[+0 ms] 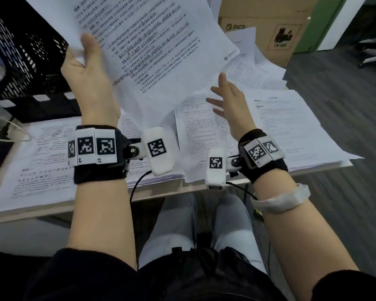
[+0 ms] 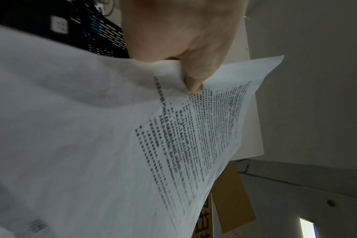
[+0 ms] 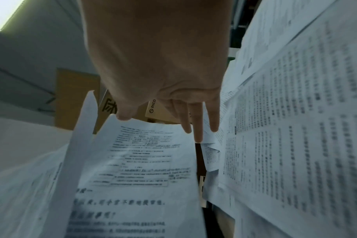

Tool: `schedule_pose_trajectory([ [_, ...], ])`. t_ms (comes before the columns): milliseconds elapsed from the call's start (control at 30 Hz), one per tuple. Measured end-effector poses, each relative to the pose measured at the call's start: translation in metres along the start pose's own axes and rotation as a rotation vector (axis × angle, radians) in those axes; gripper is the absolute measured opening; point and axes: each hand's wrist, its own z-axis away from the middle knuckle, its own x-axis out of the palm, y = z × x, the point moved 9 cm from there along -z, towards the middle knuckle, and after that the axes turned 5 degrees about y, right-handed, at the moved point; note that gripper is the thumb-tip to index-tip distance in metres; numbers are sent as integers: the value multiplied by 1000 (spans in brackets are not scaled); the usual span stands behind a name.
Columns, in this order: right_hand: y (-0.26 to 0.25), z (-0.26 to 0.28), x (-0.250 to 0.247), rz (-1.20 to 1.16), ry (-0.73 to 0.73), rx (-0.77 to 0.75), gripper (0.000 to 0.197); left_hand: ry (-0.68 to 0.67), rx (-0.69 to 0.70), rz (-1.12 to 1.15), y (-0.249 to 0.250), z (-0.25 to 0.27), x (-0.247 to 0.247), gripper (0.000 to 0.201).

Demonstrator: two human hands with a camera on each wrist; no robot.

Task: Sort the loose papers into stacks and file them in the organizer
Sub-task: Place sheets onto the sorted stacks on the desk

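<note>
The left hand (image 1: 89, 77) pinches a floppy sheaf (image 1: 152, 51), the right hand (image 1: 230, 101) open, so sheets could slip onto the counter (image 1: 161, 190).

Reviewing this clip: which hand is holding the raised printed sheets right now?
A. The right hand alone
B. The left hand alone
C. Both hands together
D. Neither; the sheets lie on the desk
B. The left hand pinches the raised sheets at their edge, thumb on top, while the right hand hovers open beside them with fingers spread, holding nothing.
</note>
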Motion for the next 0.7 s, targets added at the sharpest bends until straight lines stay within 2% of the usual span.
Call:
schedule_pose_trajectory([
  [33,4,5,1,-61,-20,30,61,-1,-32,59,1,6,1,19],
  [200,27,24,8,-312,-81,152,61,1,-165,48,-10,25,-10,20],
  [367,35,43,27,-470,-177,221,73,9,-243,183,-18,36,-18,16],
  [567,39,52,51,-539,-244,260,37,69,-296,146,-31,32,-35,12],
  [700,33,51,54,-518,-164,179,16,110,-319,115,-38,27,-50,26],
])
